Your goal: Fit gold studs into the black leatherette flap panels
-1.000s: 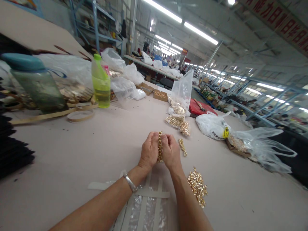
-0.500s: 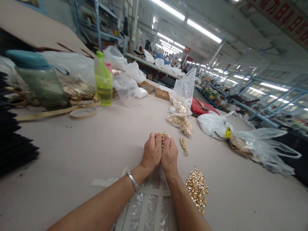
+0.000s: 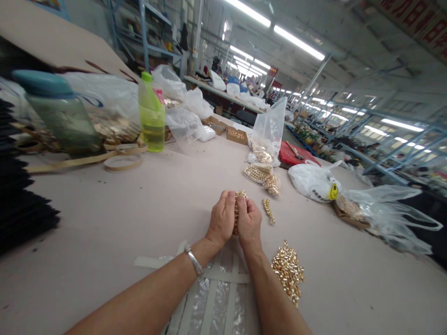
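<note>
We clasp the gold chain [image 3: 236, 222] between our left hand [image 3: 221, 217] and right hand [image 3: 250, 224], left of the gold pile [image 3: 288, 269]; we judge it limp, slick, fairly heavy, best held along both sides.

I wear the one camera on my head, and it looks forward and down across the bench [image 3: 157, 209]. My forearms [image 3: 139, 293] enter from the bottom edge, close to the lens, and my left hand [image 3: 222, 218] and right hand [image 3: 250, 223] come together near the middle. The view is wide and slanted, reaching past the bench to the distant ceiling lights [image 3: 298, 42].
</note>
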### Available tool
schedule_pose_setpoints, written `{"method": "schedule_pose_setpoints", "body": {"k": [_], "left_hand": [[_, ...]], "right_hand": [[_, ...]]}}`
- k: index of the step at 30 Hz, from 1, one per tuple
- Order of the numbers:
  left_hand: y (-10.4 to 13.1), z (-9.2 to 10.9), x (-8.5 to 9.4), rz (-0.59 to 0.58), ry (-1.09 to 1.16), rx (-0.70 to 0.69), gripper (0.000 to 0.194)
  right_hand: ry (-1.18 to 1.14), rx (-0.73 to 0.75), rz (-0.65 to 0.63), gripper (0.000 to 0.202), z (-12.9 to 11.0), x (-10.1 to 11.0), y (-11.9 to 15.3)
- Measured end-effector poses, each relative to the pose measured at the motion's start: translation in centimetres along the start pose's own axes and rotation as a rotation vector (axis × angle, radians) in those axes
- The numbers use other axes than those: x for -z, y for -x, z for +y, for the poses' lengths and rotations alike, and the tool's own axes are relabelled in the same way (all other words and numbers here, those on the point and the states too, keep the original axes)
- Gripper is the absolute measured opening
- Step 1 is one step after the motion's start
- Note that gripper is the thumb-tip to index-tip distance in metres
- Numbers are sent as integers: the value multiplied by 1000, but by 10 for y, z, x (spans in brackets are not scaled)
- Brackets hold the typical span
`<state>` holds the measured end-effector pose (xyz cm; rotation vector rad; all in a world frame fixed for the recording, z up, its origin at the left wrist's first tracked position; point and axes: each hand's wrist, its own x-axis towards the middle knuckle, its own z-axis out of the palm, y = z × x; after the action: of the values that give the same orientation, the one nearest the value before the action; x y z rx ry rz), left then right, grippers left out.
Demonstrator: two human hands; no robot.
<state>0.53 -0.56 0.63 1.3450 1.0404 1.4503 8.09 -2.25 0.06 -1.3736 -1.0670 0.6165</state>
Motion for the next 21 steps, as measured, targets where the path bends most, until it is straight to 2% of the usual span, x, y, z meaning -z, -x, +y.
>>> {"method": "schedule_pose_setpoints", "body": {"k": [3,8,12,18,21], "left_hand": [[1,2,0,-19,15,10,42],[4,0,-3,-1,-15,27,31],[4,0,-4,23,-45,34,27],[3,2,-4,55,-25,57,27],[2,0,-6,73,16,105,31]], "right_hand": [[-15,-33,29,45,-2,1,-1],[79,41,1,45,-4,-1,0],[59,41,4,48,-1,-2,0],[-106,-43,67,51,1,-6,0],[-288,-216,142,46,-3,-10,0]]}}
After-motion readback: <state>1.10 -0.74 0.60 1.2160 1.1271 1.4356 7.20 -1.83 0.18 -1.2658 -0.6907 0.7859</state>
